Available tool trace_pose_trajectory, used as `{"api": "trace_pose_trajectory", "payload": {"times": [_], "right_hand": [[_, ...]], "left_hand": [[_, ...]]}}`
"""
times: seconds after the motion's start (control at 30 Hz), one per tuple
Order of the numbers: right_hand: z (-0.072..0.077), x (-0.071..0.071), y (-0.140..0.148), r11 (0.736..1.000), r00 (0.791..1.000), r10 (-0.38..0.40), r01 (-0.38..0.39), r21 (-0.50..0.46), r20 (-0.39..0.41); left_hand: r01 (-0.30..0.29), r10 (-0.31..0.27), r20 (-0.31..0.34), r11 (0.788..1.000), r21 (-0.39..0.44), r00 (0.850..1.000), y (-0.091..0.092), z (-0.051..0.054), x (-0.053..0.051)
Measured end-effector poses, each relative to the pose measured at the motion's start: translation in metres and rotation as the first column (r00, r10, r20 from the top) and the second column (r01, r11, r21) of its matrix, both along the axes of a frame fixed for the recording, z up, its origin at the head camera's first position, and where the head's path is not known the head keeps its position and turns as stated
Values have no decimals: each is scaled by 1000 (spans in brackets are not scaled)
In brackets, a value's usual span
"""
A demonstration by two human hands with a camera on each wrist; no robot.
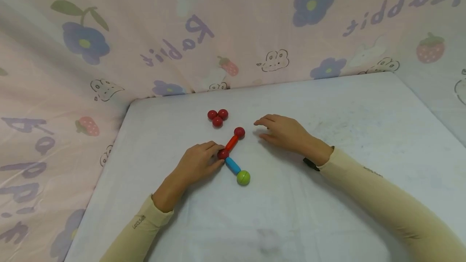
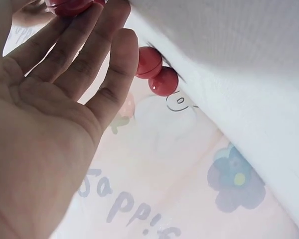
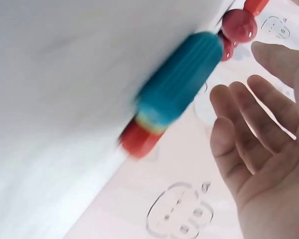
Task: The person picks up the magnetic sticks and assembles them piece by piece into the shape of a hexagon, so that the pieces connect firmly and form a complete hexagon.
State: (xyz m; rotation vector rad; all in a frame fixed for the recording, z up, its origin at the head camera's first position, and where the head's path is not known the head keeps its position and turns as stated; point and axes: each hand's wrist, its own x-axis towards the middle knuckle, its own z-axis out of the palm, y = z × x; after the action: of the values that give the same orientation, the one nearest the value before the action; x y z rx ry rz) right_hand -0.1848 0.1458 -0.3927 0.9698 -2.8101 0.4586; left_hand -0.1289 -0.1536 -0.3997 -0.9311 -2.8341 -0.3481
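In the head view my left hand [image 1: 198, 161] pinches the middle red ball [image 1: 223, 154] of a bent stick-and-ball toy between thumb and fingers. A red stick [image 1: 231, 143] runs from that ball up to another red ball [image 1: 239, 132]. Down to the right, a blue stick [image 1: 233, 165] ends in a green ball [image 1: 243, 178]. My right hand [image 1: 285, 132] hovers apart on the right, fingers loosely spread and holding nothing. The right wrist view shows a blurred teal ribbed cylinder [image 3: 182, 79] with a red end beside that hand; its kind is unclear.
Three loose red balls [image 1: 217, 122] sit clustered behind the toy. A white cloth [image 1: 291, 213] covers the table. Printed curtains [image 1: 236, 31] stand along its back and left sides.
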Motion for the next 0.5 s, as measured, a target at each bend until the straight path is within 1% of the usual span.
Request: {"api": "trace_pose_trajectory", "payload": {"times": [0.1,0.17,0.33,0.5], "right_hand": [[-1,7,20,999,1000,-10,9,-35,-29],[-2,12,31,999,999,-27,26,-45,-34],[-3,21,46,998,998,-60,60,-23,3],[-7,24,50,999,998,-47,46,26,41]], "left_hand": [[1,-1,-3,1000,-2,1000,-1,0,0],[3,-3,-8,1000,1,1000,-1,0,1],[4,-4,-17,1000,14,1000,-3,-1,0],[8,-8,-14,999,32,1000,-3,-2,1]]}}
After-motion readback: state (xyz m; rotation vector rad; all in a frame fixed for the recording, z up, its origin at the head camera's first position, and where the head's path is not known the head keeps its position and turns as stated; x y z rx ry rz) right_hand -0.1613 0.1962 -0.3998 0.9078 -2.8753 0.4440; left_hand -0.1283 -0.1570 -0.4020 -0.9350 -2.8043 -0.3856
